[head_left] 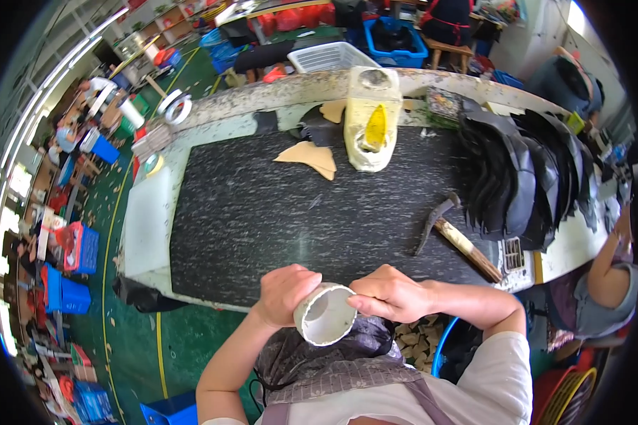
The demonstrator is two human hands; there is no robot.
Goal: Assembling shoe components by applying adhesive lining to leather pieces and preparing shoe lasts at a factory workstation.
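One white, cup-shaped shell (325,313) is gripped at the near counter (262,212) edge by both hands, left hand (285,292) wrapped around it, right hand (390,292) pinching its rim. Yellow glue is held in a cut plastic jug (371,117) beyond the hammer (455,235).

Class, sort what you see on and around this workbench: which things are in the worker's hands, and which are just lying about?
In hand:
left hand
right hand
white tube piece, gripped by both

Lying about:
hammer
tan cut pieces
plastic jug
stack of black pieces
tape roll
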